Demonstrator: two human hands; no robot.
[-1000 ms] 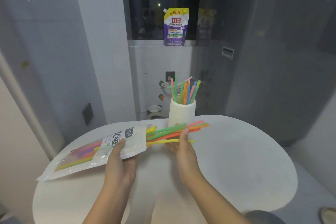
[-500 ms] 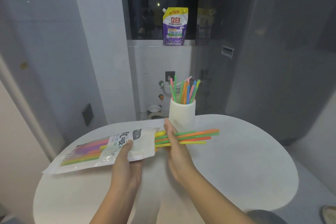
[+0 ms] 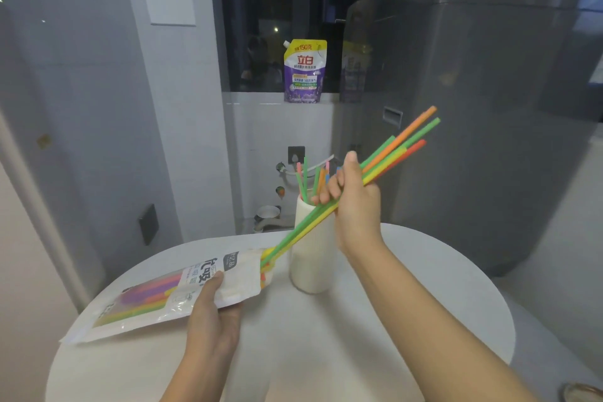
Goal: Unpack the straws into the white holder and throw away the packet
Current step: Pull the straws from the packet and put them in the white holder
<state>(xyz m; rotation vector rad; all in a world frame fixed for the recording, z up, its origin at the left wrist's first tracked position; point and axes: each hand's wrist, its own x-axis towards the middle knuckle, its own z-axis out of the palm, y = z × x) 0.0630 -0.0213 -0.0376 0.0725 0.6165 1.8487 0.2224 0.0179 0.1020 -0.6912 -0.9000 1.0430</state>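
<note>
Item: straw packet (image 3: 169, 297), clear-windowed pouch with a white printed top, held tilted over the left part of the round white table (image 3: 408, 320) — mouth raised toward the middle, sealed end low at the left edge. Left hand (image 3: 212, 320) grips it from beneath near the mouth, thumb pressed on the printed panel; purple, orange, green and yellow straws remain inside. Item: bundle of straws (image 3: 385, 163), green, yellow, orange and red, clenched in the right hand (image 3: 354, 199), fingers curled tight around the shafts; lower ends sit in the packet mouth, upper ends point up and right toward the grey appliance (image 3: 473, 108). Item: white holder (image 3: 311, 271), upright near the table's far edge, just behind the drawn bundle, already carrying several straws. Off the table: a purple detergent pouch (image 3: 304, 72) on the window ledge. Risks, as judged: the bundle's lower ends may snag the packet mouth and scatter straws; swinging them across could clip the holder and tip it; a loose grip could let single straws slide out.
</note>
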